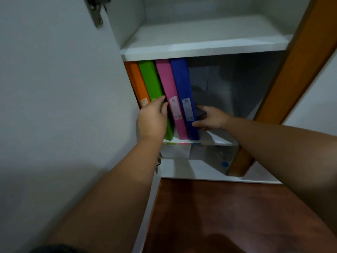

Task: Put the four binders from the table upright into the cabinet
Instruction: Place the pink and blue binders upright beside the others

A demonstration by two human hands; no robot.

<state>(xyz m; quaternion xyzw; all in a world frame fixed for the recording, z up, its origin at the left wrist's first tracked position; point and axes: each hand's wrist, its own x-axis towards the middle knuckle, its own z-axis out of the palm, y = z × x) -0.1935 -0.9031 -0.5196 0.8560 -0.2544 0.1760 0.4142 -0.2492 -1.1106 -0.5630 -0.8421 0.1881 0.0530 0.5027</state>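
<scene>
Open cabinet door (54,88) fills the left, white, hinge (96,13) at its top. Beside it the white cabinet (200,50); upper shelf bare, middle shelf (218,140) carries all four binders, packed at its left end against the side wall.

Left to right: orange binder (138,83), green binder (150,79), pink binder (170,92), blue binder (184,92). Each stands on its short end, long axis vertical, spine facing out toward the front edge, label low on the spine. Neighbours touch.

Left hand (152,117) lies over the lower spines of orange and green, fingers loosely extended, tips at the gap between green and pink; not closed around anything.

Right hand (209,118) sits at the blue binder's right face, thumb at the front edge of the spine, fingers reaching in behind along the cover; a light, open hold. Whether it clamps the cover, cannot tell.

Right half of the middle shelf is dim. Orange-brown wooden frame (295,70) slants down the right. A blue dot (224,164) shows on the lower shelf. Dark wooden desk (228,216) lies below, its far edge meeting the cabinet base.
</scene>
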